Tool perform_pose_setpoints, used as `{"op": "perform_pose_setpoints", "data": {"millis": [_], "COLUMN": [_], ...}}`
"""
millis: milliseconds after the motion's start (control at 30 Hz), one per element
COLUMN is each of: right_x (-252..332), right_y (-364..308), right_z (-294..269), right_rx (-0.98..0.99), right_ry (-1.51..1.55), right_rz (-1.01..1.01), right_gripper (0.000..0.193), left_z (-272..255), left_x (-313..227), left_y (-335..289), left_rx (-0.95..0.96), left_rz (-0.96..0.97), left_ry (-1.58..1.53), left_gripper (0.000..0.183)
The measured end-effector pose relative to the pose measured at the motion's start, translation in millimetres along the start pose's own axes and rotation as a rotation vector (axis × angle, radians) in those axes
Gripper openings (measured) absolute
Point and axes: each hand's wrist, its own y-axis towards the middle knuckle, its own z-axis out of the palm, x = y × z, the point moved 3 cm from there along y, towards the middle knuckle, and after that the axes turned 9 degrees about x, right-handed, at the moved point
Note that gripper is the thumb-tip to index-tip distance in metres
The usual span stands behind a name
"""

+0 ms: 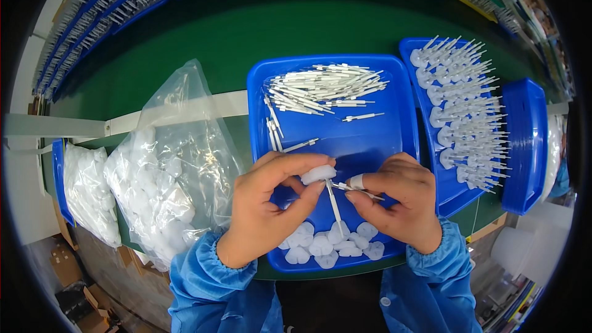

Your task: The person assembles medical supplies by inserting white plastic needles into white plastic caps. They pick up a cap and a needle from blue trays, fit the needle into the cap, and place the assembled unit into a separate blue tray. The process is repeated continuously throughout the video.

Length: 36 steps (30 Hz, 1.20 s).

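Left hand (265, 200): fingers pinching frosted lobed piece (317, 175) above blue tray (376, 139) | first white rod (334, 203): slants from piece toward tray's near edge | right hand (401, 200), tray's right side: fingers gripping second rod (340, 185), its axis mostly crosswise, inner end beside piece

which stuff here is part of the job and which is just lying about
In the job:
- white piece, in left hand
- slim rod or rods, in right hand
- blue tray with loose rods and loose white pieces

Apparently just lying about:
- stacked blue trays, far right
- cardboard box, lower left
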Motion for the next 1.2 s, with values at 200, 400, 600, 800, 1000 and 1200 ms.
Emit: {"op": "perform_pose_setpoints", "data": {"millis": [200, 400, 600, 800, 1000, 1200], "right_x": [-1.2, -5.3, -3.5, 7.3, -5.3, -6.9], "right_y": [-0.8, -2.5, -5.9, -1.9, -0.9, 2.5], "right_z": [2.4, 2.9, 2.0, 9.7, 11.9, 11.5], "right_rx": [0.015, 0.034, 0.035, 0.04, 0.087, 0.133], "right_ry": [0.019, 0.067, 0.149, 0.105, 0.065, 0.213], "right_rz": [0.009, 0.044, 0.207, 0.229, 0.151, 0.191], "right_gripper": [0.022, 0.02, 0.018, 0.017, 0.018, 0.015], "left_z": [-6.6, -5.0, -3.3, -0.8, -3.4, -4.9], "left_x": [-2.3, -1.2, -2.3, -4.3, -5.3, -5.0], "left_y": [2.6, 4.6, 5.2, 3.3, 6.2, 6.3], "left_rx": [0.026, 0.01, -0.036, -0.033, 0.008, 0.048], "left_rz": [0.087, 0.142, 0.141, 0.223, 0.266, 0.247], "left_ry": [0.203, 0.18, 0.194, 0.371, 0.442, 0.417], "left_gripper": [0.036, 0.038, 0.04, 0.043, 0.042, 0.042]}}
